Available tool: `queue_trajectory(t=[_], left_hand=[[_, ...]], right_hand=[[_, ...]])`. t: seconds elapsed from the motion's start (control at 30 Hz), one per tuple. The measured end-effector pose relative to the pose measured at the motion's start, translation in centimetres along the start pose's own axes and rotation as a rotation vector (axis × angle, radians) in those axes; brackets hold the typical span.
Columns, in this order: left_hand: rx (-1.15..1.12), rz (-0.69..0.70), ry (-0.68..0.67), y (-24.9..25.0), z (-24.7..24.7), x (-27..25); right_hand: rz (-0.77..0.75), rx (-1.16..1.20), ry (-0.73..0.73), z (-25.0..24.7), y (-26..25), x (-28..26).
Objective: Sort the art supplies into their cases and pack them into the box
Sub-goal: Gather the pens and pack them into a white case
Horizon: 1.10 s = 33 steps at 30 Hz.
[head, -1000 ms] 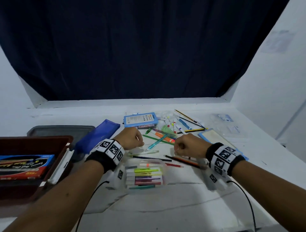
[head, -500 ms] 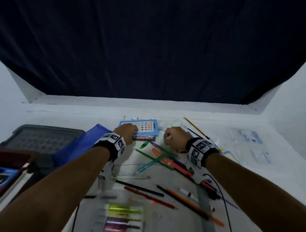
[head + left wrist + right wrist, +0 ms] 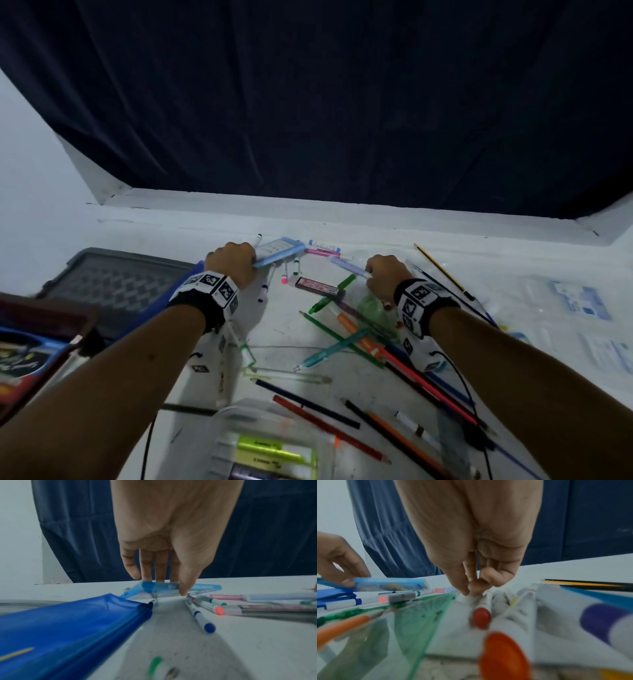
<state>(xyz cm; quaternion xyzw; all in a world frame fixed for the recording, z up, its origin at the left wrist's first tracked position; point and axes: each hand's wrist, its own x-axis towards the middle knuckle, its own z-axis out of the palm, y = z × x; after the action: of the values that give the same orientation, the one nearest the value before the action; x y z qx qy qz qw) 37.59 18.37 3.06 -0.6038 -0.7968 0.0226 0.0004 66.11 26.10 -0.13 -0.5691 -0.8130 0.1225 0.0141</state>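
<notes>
Both hands reach to the far side of the worktop [image 3: 376, 219]. Left hand [image 3: 233, 262] pinches the light blue case [image 3: 281, 251], lifting its near edge off scattered markers [image 3: 202, 616]. Right hand [image 3: 385, 275] curls its fingertips [image 3: 476, 586] onto a clear bag of markers [image 3: 505, 601], beside the green ruler [image 3: 419, 615].

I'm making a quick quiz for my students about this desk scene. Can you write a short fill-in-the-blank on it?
1. The left hand grips a light ____ case.
2. The right hand pinches a white marker with a ____ cap.
3. Beside the right hand lies a translucent ____ triangle ruler.

Missing words: blue; red; green
</notes>
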Motion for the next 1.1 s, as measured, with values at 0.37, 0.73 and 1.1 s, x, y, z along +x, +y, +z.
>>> queue_trajectory(t=[0.37, 0.73, 1.1], left_hand=[[-0.354, 0.421, 0.178, 0.7, -0.4, -1.6], [-0.385, 0.617, -0.026, 5.6, 1.8, -0.7], [-0.268, 0.479, -0.102, 8.3, 0.9, 8.8]], right_hand=[[0.006, 0.377, 0.351, -3.3, 2.3, -3.1], [0.12, 0.757, 0.531, -3.9, 2.1, -3.3], [0.149, 0.943, 0.277, -3.0, 0.5, -2.3]])
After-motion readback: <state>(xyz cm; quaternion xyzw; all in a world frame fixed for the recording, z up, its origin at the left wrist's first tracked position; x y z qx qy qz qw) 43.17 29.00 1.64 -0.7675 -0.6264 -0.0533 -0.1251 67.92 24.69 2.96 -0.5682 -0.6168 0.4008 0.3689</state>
